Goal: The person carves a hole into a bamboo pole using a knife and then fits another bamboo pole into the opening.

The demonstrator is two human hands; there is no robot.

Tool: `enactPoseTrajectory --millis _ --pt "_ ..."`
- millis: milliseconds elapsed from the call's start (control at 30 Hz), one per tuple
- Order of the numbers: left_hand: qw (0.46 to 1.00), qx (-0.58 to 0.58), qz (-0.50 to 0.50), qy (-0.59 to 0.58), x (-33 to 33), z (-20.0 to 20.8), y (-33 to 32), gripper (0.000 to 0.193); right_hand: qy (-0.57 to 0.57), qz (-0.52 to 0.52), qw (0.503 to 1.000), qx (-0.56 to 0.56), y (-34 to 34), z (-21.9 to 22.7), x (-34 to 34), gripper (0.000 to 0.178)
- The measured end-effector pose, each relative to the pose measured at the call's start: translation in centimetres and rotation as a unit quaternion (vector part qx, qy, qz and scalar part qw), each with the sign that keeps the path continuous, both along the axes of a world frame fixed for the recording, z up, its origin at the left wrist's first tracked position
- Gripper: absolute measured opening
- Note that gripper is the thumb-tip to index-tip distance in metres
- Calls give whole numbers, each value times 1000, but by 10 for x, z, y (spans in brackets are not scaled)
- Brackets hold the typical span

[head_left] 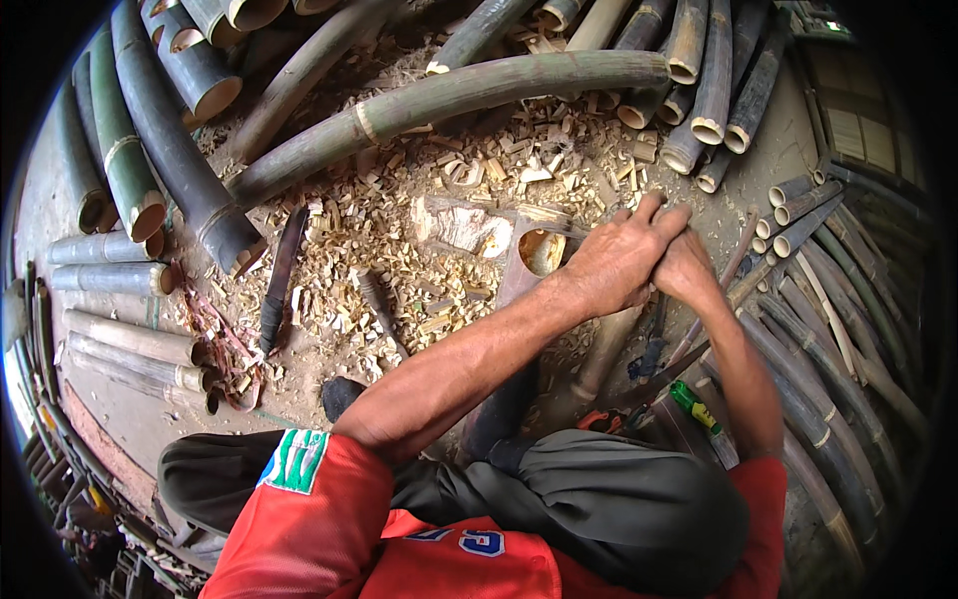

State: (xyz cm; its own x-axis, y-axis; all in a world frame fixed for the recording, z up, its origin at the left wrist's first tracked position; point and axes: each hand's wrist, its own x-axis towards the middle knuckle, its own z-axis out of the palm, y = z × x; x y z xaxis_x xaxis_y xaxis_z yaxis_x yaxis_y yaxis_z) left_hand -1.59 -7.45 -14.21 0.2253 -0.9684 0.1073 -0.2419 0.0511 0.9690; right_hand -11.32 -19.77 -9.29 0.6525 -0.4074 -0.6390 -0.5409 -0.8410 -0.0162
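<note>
My left hand [621, 255] reaches across to the right of centre, its fingers bent and closed. Against it sits my right hand [689, 268], curled into a closed grip. Whatever the two hold between them is hidden by the fingers and cannot be made out. Just left of my left hand is the round open end of a bamboo tube [542, 252], pale inside. It lies by a rough wooden block [464, 228] with a chopped, pale top. Beneath my hands a paler bamboo piece [607, 351] slants toward my legs.
Wood chips [339, 250] cover the ground. A dark-bladed knife [284, 270] and a wooden-handled tool [377, 307] lie to the left. A long green bamboo pole [479, 90] crosses the far side. Bamboo piles [818, 399] stand right. A green-yellow object [696, 407] is beside my knee.
</note>
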Motion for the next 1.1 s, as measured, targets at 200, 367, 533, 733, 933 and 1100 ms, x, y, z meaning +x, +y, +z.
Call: enactPoseTrajectory --millis 200,367,533,733,933,1100 --pt "983 -49 145 98 11 -4 16 90 -87 175 980 -31 -2 -2 40 27" --pt "942 -97 296 124 11 -15 26 95 -38 315 948 -13 17 8 102 15" --pt "938 -39 336 75 -4 -11 21 102 30 311 950 20 9 5 102 11" --pt "982 81 149 78 -54 8 19 115 71 169 952 245 -21 -18 0 40" --pt "992 107 57 38 -60 5 31 118 33 134 962 236 -5 -21 -44 51" --pt "986 148 -74 33 -43 10 43 125 4 -71 937 342 30 -48 -87 62"
